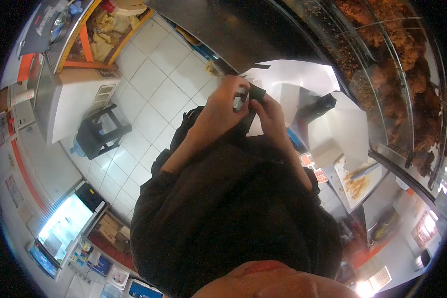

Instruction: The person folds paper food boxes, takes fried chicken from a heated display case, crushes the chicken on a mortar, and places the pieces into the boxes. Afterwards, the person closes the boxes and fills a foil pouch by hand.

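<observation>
My left hand [222, 108] is closed, fingers curled round a small silvery and dark object [240, 99] whose kind I cannot make out. Beside it, my right hand [271, 116] pinches a dark flat piece [256, 93] between thumb and fingers. Both hands are close together in front of my dark top. Just beyond them lie large white paper sheets [308, 74], creased and partly folded, with a black item [324, 106] on them. Whether the dark piece joins the silvery object is hidden by my fingers.
A glass display case [397, 84] with browned food stands at the right. Below it is a white board [355, 184] with crumbs and a knife. A black stool [104, 130] stands on the tiled floor at left, near a white appliance [77, 102]. A dark counter [223, 30] runs along the top.
</observation>
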Available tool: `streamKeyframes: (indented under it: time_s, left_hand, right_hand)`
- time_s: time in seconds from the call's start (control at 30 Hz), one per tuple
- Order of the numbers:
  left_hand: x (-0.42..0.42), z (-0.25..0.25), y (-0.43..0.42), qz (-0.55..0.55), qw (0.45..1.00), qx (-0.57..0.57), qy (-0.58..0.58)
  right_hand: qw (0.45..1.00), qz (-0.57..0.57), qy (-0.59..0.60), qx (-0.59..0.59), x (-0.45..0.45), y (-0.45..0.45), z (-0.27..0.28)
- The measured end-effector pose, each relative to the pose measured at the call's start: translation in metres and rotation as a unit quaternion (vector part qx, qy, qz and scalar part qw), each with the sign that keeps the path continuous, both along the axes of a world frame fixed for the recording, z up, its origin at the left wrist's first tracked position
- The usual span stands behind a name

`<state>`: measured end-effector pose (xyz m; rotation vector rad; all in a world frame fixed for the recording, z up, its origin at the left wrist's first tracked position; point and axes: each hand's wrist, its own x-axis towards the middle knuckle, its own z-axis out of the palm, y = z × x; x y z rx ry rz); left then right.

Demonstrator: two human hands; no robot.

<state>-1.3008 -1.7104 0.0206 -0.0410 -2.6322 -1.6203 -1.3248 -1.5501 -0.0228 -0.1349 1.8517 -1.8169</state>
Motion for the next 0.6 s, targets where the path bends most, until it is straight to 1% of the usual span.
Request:
streamKeyframes:
  time_s: [0.07,0.13,0.17,0.23,0.27,0.33,0.37,0.43,0.47,0.53,0.57,0.6]
  left_hand:
    - [0.000,-0.003,-0.001,0.006,0.999,0.039,-0.030]
    - [0.000,0.003,0.000,-0.001,0.998,0.043,-0.039]
    - [0.000,0.005,0.000,-0.006,0.998,0.047,-0.048]
    - [0.001,0.000,0.002,-0.005,0.999,0.035,-0.041]
    - [0.002,-0.002,0.003,-0.004,0.999,0.023,-0.035]
    - [0.002,-0.002,0.005,-0.002,0.999,0.029,-0.039]
    - [0.002,-0.002,0.005,0.000,0.998,0.034,-0.043]
    - [0.002,-0.002,0.005,0.002,0.999,0.030,-0.045]
    - [0.002,-0.002,0.005,0.003,0.999,0.026,-0.045]
    - [0.001,-0.002,0.004,0.006,0.999,0.025,-0.038]
    - [0.001,-0.002,0.003,0.008,0.999,0.024,-0.032]
    - [0.000,-0.003,0.002,0.009,0.999,0.024,-0.032]
  right_hand:
    - [1.000,0.001,-0.006,-0.021,-0.001,0.001,-0.003]
    - [0.996,0.008,-0.057,-0.063,-0.001,0.002,-0.010]
    - [0.996,0.008,-0.058,-0.062,0.000,0.002,-0.010]
    - [0.992,-0.002,-0.099,-0.082,0.001,0.001,-0.009]
    - [0.992,-0.003,-0.099,-0.082,0.001,0.001,-0.008]
    - [0.993,0.030,-0.110,-0.043,-0.002,0.002,-0.007]
    - [0.993,0.030,-0.110,-0.043,-0.001,0.002,-0.007]
    - [0.976,0.006,-0.183,-0.114,0.000,0.001,-0.007]
    - [0.976,0.006,-0.183,-0.114,0.001,0.001,-0.010]
    - [0.974,-0.017,-0.154,-0.167,0.003,-0.002,-0.018]
    - [0.974,-0.016,-0.155,-0.167,0.003,-0.003,-0.016]
    - [0.959,-0.030,-0.205,-0.196,0.003,-0.004,-0.013]
